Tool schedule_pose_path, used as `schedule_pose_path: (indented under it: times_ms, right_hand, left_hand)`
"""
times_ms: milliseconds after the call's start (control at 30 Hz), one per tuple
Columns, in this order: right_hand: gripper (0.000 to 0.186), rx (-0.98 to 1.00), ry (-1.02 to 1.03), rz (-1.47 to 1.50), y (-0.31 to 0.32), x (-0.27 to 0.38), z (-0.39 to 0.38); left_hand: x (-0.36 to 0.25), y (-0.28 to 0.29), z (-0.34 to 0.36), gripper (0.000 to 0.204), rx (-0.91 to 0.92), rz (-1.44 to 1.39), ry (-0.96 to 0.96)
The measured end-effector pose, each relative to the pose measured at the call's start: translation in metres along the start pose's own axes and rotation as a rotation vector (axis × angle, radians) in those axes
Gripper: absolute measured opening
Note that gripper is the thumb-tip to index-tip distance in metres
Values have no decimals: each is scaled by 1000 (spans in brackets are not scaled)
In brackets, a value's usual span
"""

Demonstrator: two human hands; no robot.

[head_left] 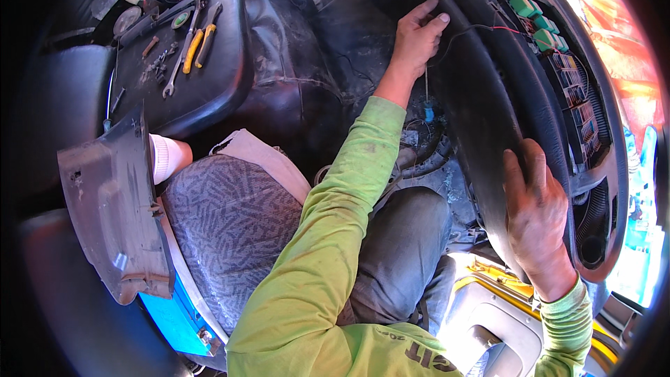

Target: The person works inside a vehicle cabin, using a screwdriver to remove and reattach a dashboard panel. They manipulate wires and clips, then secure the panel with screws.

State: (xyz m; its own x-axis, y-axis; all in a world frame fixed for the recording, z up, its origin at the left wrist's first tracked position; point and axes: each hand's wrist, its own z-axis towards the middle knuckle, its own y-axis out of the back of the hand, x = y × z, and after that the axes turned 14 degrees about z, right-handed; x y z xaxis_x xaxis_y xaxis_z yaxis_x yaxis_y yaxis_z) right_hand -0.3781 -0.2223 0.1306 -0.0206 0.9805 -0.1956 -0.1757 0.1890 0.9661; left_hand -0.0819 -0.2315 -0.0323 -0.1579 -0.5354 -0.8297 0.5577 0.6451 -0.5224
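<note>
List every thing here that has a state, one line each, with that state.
Left hand: gripping the upper edge of the dashboard panel.
Right hand: pressed flat on the panel's lower edge.
Dashboard panel: pulled loose, tilted.
Fuse box: uncovered, fuses and green relays showing.
Red wire: hanging loose.
Pliers: lying closed on the black seat.
Wrench: lying on the seat.
Grey trim piece: detached, leaning beside the patterned seat.
</note>
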Motion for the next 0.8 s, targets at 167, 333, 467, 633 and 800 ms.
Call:
schedule_pose_path:
  times_ms: [167, 333, 467, 633, 800]
  right_hand:
    - [36, -8, 4, 46, 3, -4, 0]
    - [36, -31, 20, 33, 9, -11, 0]
    - [36, 11, -16, -53, 11, -8, 2]
    - [35, 44, -2, -180, 12, -5, 0]
    - [40, 84, -68, -140, 9, -3, 2]
  left_hand:
    - [-2, 1, -1, 61, -2, 40, -6]
    - [2, -1, 1, 63, -4, 86, -25]
    - [12, -9, 5, 65, -82, 274, -167]
    - [20, -19, 4, 70, -162, 356, -352]
    - [13, -20, 0, 70, -135, 316, -319]
